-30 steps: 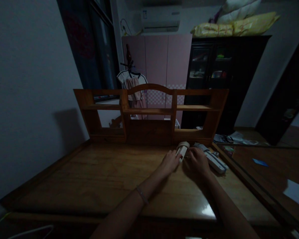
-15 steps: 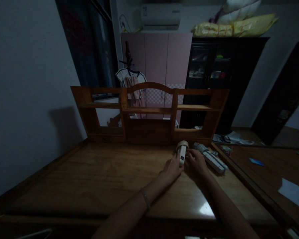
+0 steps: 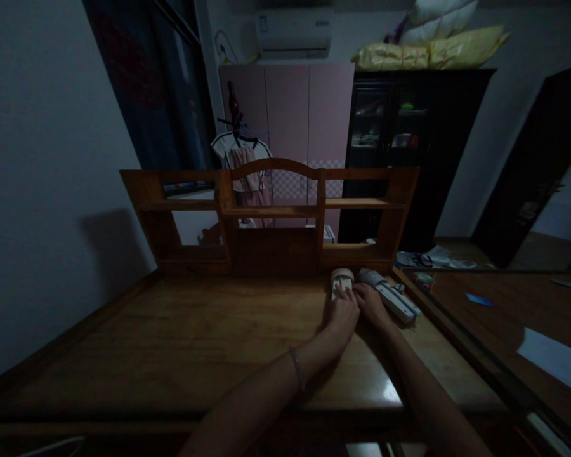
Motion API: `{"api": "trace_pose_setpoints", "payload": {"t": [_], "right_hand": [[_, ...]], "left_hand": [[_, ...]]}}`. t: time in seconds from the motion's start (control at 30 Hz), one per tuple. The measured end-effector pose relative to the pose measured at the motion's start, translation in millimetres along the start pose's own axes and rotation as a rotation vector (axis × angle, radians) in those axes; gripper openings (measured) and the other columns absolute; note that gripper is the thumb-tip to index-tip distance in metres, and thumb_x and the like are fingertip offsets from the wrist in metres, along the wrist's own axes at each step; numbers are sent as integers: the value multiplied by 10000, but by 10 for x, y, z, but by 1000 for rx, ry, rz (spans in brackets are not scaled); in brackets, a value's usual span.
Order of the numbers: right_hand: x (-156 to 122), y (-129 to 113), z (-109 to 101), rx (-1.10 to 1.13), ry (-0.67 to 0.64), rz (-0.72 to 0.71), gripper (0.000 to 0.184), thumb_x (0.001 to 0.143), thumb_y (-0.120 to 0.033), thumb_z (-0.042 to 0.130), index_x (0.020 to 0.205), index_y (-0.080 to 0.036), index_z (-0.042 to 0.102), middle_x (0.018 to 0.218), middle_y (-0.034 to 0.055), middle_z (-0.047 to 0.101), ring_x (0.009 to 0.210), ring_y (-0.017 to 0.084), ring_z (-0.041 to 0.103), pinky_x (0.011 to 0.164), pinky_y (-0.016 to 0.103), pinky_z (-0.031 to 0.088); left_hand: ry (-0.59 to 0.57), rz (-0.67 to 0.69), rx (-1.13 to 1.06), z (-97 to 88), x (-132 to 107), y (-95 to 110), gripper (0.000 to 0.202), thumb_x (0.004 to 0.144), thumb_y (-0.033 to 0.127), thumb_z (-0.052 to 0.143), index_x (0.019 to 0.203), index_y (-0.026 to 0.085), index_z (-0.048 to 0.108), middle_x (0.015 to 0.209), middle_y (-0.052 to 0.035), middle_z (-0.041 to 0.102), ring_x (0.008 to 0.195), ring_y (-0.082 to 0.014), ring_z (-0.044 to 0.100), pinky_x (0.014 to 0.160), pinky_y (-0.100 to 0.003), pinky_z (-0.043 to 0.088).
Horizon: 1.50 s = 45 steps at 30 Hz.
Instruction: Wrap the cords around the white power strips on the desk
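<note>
A pale, oblong device (image 3: 335,293) with a beige ring-like coil (image 3: 342,273) at its far end lies on the wooden desktop, probably a small power strip with its cord. My left hand (image 3: 344,312) lies over its near part, fingers bent round it, hiding most of it. My right hand (image 3: 370,304) is closed close against the left fingers, at the device's right side. Whatever its fingertips pinch is too dark and small to make out. Just right of my right hand lies a white power strip (image 3: 398,302) with grey cord (image 3: 373,278) wound at its far end.
A wooden shelf unit (image 3: 272,211) stands along the desk's back edge. On the left rises a wall (image 3: 38,190). A raised wooden edge (image 3: 450,339) borders the right side; beyond it a lower brown surface holds a white sheet (image 3: 556,358) and a blue card (image 3: 478,299).
My left hand has shifted from the device's left side to over its top, covering the small dark window. My right hand has drawn in closer to it. The camera view has turned slightly right.
</note>
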State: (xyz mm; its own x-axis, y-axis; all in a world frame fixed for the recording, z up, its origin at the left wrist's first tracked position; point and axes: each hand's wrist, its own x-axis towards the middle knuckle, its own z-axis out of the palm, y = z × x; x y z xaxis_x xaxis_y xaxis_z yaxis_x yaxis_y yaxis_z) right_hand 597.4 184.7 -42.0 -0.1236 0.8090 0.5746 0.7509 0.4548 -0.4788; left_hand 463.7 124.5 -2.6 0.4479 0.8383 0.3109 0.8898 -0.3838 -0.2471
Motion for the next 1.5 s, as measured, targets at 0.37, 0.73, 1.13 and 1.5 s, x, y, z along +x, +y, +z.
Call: {"api": "trace_pose_setpoints", "payload": {"t": [0.37,0.73,1.13,1.5], "right_hand": [[-83,-72,-34,109,-10,-60,239,892,-334,435,1025,-181,561,984,77,588,900,205,554,817,328,452],[-62,-99,71,62,-63,-111,137,833,-255,535,939,-188,590,949,73,608,899,219,532,818,332,420],[-28,0,113,-56,-86,-89,386,747,-80,549,1111,-205,572,1067,80,580,1022,220,510,898,337,397],[-40,74,145,-65,-124,-115,471,735,-67,554,1186,-197,537,1080,82,597,1003,201,551,884,308,425]], "left_hand": [[-87,-190,67,-231,62,361,510,883,48,355,1393,30,379,1387,-330,372,1094,-417,555,482,-352,536],[-151,-104,-150,-160,-91,112,586,920,285,367,1457,70,273,1364,-319,412,1110,-441,533,552,-454,553],[-32,-42,-266,-30,-390,-372,843,846,717,187,1493,180,134,1511,-245,195,987,-317,623,795,-411,475],[-22,-92,-302,41,-454,-322,611,946,506,201,1495,281,55,1523,-195,196,928,-276,645,803,-418,483]]}}
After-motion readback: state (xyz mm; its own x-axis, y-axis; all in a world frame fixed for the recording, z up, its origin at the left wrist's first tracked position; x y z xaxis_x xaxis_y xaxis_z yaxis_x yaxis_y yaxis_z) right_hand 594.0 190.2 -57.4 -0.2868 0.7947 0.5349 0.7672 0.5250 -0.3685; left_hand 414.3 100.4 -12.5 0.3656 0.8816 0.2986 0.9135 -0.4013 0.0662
